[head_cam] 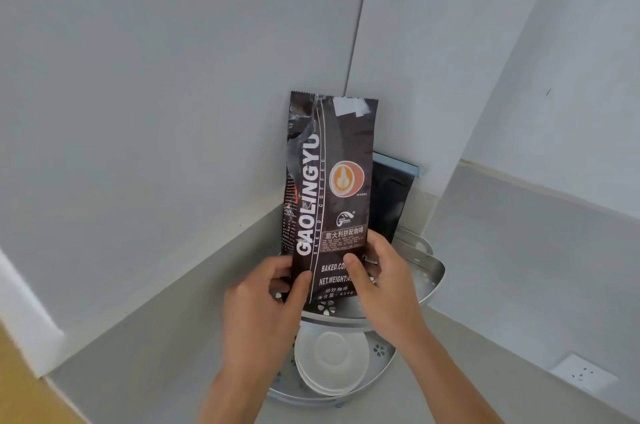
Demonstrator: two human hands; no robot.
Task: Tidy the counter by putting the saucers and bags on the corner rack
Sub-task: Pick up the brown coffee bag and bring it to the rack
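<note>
A tall black coffee bag point(332, 181) with white lettering stands upright on the upper shelf of a metal corner rack point(431, 281). My left hand point(263, 312) grips the bag's lower left edge, thumb on its front. My right hand point(384, 271) holds its lower right side, thumb on the front too. Behind it, to the right, a second black bag point(389, 195) with a pale blue clip across its top leans in the wall corner. A stack of white saucers point(332, 361) lies on the rack's lower shelf point(381, 354), partly hidden by my left wrist.
Grey walls meet at the corner behind the rack. A white wall socket point(585, 377) sits on the right wall, low down. A grey backsplash band runs along both walls. A strip of yellowish surface point(20, 396) shows at the lower left.
</note>
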